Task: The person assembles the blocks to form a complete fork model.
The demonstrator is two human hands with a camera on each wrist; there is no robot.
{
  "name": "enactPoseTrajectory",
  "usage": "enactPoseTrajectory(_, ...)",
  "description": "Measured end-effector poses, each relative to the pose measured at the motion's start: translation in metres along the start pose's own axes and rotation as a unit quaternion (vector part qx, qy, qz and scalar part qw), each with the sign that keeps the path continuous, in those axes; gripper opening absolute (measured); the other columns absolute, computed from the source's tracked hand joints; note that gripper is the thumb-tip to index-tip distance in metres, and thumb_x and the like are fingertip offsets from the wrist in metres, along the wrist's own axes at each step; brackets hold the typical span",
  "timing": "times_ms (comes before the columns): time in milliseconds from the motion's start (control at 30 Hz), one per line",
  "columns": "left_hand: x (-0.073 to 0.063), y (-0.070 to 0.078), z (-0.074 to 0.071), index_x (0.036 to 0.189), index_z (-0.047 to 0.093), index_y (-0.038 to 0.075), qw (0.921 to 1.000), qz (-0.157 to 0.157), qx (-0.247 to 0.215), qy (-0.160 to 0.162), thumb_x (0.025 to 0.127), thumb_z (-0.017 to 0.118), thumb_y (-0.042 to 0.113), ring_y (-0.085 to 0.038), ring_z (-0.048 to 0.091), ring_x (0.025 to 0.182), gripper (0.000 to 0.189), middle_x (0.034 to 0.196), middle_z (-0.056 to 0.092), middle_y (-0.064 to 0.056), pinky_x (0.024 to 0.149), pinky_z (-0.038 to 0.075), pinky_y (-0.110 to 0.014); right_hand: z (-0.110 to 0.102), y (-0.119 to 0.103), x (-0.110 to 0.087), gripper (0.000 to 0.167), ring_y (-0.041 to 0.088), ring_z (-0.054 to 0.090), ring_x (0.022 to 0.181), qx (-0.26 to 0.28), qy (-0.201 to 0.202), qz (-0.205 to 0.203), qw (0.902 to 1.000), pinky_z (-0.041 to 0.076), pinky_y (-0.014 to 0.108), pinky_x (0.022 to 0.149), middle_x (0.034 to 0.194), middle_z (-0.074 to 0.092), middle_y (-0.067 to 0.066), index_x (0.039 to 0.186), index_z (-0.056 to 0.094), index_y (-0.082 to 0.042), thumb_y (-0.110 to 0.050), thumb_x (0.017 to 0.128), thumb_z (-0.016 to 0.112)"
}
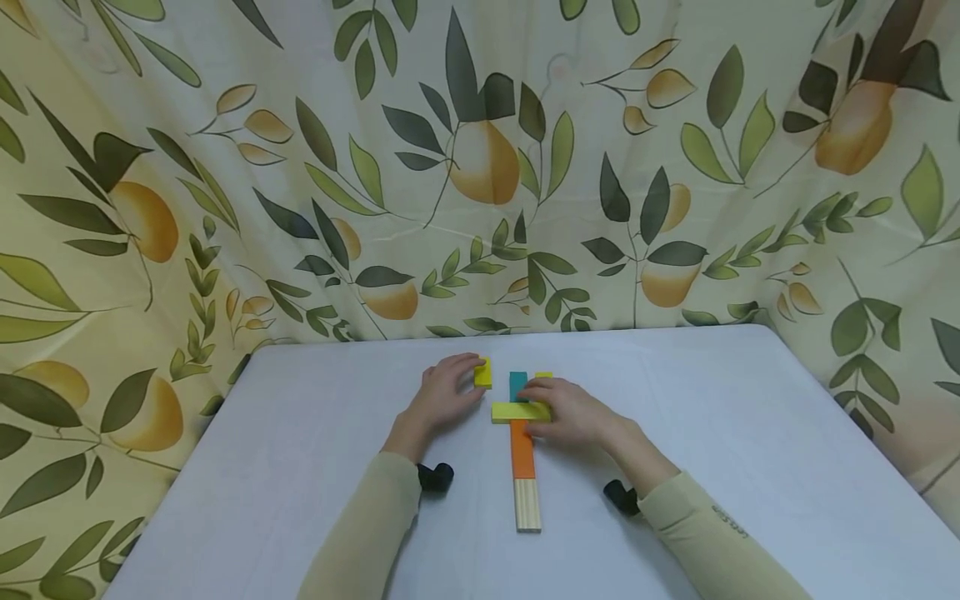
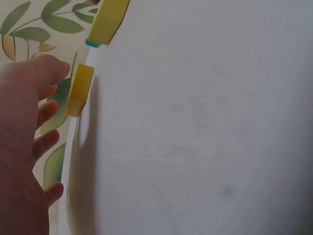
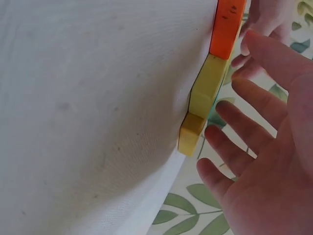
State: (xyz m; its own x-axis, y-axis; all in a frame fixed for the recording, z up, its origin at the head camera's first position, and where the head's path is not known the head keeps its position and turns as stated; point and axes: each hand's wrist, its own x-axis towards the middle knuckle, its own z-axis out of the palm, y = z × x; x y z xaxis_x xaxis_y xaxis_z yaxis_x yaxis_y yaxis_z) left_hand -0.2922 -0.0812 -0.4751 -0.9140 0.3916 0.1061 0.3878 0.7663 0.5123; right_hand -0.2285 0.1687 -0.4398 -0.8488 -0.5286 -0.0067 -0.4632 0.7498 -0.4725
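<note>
Near the table's far side, my left hand [image 1: 447,392] is at a small yellow block [image 1: 483,373]. Its fingertips and thumb are around the block's left side; in the left wrist view the thumb is just beside that yellow block [image 2: 80,90]. My right hand [image 1: 573,414] has its fingers spread at the right end of a yellow-green block [image 1: 510,412], which lies crosswise. In the right wrist view the right fingers [image 3: 244,127] stand apart from the yellow-green block [image 3: 208,85]. Behind the crosswise block are a teal block [image 1: 518,383] and another yellow block [image 1: 543,375], partly hidden.
An orange block [image 1: 522,450] extends toward me from the crosswise block, followed by pale ribbed wood [image 1: 527,506] in the same line. White cloth covers the table [image 1: 300,500]. A curtain [image 1: 480,250] printed with fruit and leaves hangs behind it.
</note>
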Motion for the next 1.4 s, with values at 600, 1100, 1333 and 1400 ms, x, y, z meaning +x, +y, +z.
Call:
enactPoseTrajectory(600,0.014,-0.004,-0.006,0.142,0.059,0.026,0.9990,0.003,0.028,-0.034,0.092,0.067,0.035,-0.019,0.033,0.144,0.051,0.154,0.045,0.006,0.117,0.019,-0.056,0.002,0.001,0.000,0.044,0.036,0.048,0.132,-0.021,-0.005,0.007,0.9997,0.038,0.054,0.109,0.143,0.054,0.013,0.131,0.068,-0.010,-0.028,0.092,0.075)
enactPoseTrajectory(1100,0.018,-0.008,-0.004,0.139,0.061,0.023,0.9991,0.008,0.013,-0.040,0.092,0.071,0.032,-0.020,0.040,0.141,0.048,0.148,0.052,0.004,0.117,0.019,-0.057,0.003,-0.001,-0.002,0.044,0.035,0.047,0.133,-0.012,-0.007,0.020,0.9997,0.038,0.055,0.109,0.144,0.053,0.011,0.132,0.068,-0.012,-0.029,0.092,0.075)
enactPoseTrajectory(1333,0.016,-0.011,-0.003,0.137,0.062,0.024,0.9992,0.012,-0.007,-0.039,0.092,0.074,0.031,-0.018,0.042,0.139,0.047,0.146,0.054,0.006,0.117,0.018,-0.054,0.003,0.000,-0.001,0.044,0.035,0.047,0.134,-0.024,-0.003,0.018,0.9995,0.037,0.055,0.110,0.145,0.053,0.011,0.132,0.068,-0.013,-0.030,0.092,0.075)
enactPoseTrajectory(1400,0.014,-0.011,-0.002,0.136,0.063,0.024,0.9990,0.013,-0.015,-0.040,0.091,0.075,0.031,-0.018,0.043,0.138,0.047,0.145,0.055,0.006,0.118,0.017,-0.053,0.003,0.000,-0.001,0.044,0.036,0.047,0.133,-0.025,-0.003,0.015,0.9996,0.037,0.055,0.110,0.144,0.053,0.012,0.132,0.068,-0.012,-0.030,0.092,0.075)
